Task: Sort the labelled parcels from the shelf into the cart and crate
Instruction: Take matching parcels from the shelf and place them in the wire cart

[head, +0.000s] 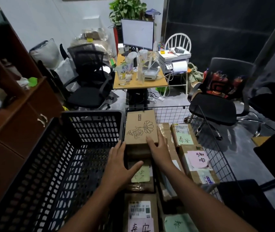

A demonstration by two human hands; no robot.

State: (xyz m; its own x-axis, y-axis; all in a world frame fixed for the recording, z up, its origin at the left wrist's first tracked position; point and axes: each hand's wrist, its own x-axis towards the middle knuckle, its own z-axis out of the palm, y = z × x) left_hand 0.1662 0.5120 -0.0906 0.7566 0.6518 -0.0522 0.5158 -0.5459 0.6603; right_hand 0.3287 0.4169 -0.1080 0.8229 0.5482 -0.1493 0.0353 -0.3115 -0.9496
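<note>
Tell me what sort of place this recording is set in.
Probably a parcel-sorting office: labelled cardboard parcels fill a wire cart, a black crate stands beside it, and a desk with a monitor and printer sits behind.

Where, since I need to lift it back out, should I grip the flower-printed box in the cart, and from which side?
Its near end, a hand at each near corner, coming from your side. The flower-printed box lies flat atop other parcels with its left flank close against the wall of the cart, so the near end and right flank look freest.
</note>
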